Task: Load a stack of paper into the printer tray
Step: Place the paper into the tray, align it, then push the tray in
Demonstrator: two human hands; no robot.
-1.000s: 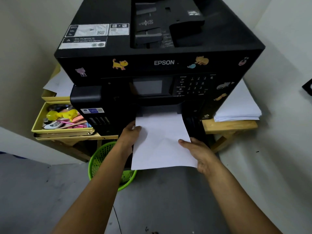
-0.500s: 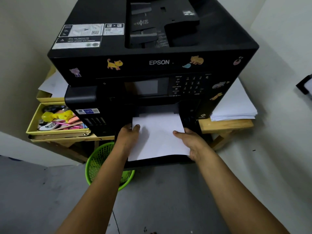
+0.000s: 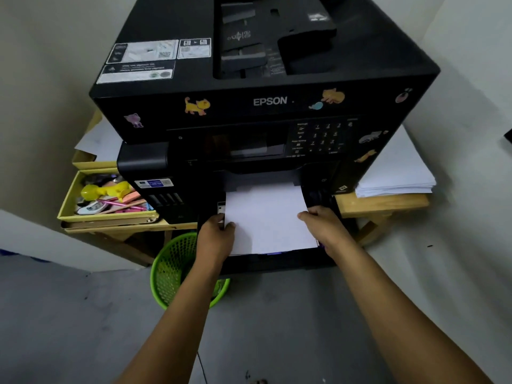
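A black Epson printer (image 3: 266, 101) stood on a wooden desk (image 3: 382, 203), cat stickers dotted along its front. Low at the front, the printer tray (image 3: 277, 263) stuck out toward the person, and the stack of paper (image 3: 270, 220) lay in it, its far end already under the output slot and its near end resting over the tray's front part.

The left hand (image 3: 214, 239) gripped the stack at its left edge, thumb lying on top of the sheets and the fingers tucked beneath, out of sight. The right hand (image 3: 325, 227) held the right edge the same way — thumb pressed on the top sheet near the far right corner, the rest of the hand curled down along the side of the stack. Both forearms reached in from the bottom of the view.

To the right of the printer, another pile of white paper (image 3: 396, 173) lay on the desk, well apart from the tray. To the left sat a yellow box (image 3: 69, 203) holding pens and small stationery, among them a yellow tape dispenser (image 3: 106, 189); loose white sheets (image 3: 99, 139) lay behind it, partly hidden by the printer. A green mesh wastebasket (image 3: 177, 273) stood on the grey floor under the desk's front edge — just beside the left forearm, which crossed in front of it. Pale walls closed in on both sides.
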